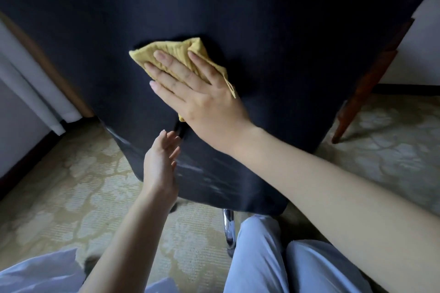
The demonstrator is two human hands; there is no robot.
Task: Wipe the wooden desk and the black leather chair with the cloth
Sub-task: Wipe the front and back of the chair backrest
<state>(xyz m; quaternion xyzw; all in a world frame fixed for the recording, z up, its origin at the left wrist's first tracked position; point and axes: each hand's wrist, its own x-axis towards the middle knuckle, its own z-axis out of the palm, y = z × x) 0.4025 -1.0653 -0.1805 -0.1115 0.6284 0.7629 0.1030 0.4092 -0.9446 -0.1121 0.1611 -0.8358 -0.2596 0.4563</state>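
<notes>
Against the back of the black chair (238, 19), the right hand (197, 97) presses the yellow cloth (173, 46) flat, with its fingers straight and slightly spread. Lower down, the left hand (159, 162) is open with loose fingers near the chair's lower edge (contact unclear), above the patterned carpet (59, 185).

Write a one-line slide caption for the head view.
Right hand presses a yellow cloth flat against the black chair back, left hand open near its lower edge.
</notes>
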